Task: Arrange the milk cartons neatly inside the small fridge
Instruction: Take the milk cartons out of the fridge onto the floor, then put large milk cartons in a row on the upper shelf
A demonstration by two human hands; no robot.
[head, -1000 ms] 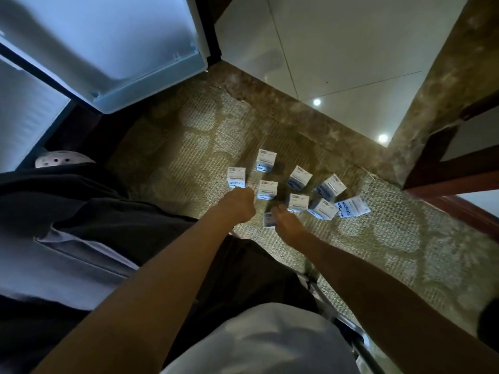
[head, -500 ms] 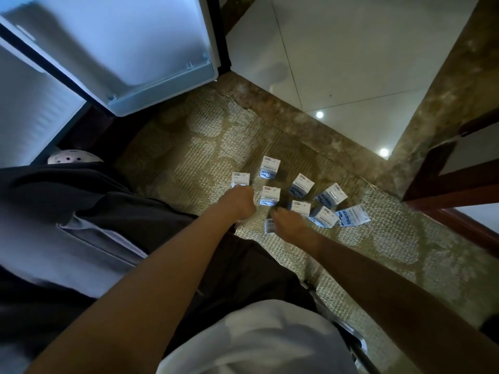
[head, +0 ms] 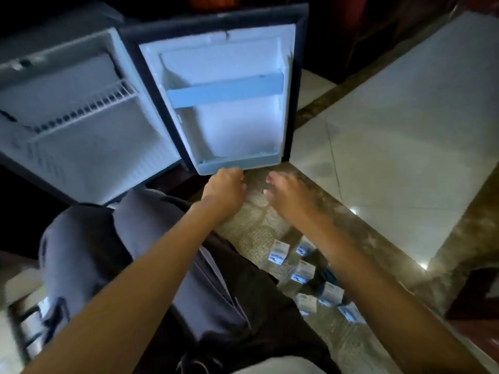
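With the small fridge (head: 81,147) door (head: 229,117) swung open, the left hand (head: 224,190) and right hand (head: 289,195) are held curled just under its bottom shelf (head: 237,164). Whether anything is gripped cannot be told. Milk cartons (head: 303,273) are seen on the carpet (head: 256,228), beside the right forearm.

The right forearm (head: 351,260) partly hides the blurred milk cartons (head: 303,273).

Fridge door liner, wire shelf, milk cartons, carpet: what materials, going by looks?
Door liner: looks like moulded white plastic, smooth and slightly glossy, with formed ribs and rounded corners.
Wire shelf: probably white-coated metal wire; thin parallel rods, though blurred.
Milk cartons: likely printed paperboard; crisp folded edges, matte white-and-blue faces.
Carpet: seemingly woven textile; coarse, patterned surface.
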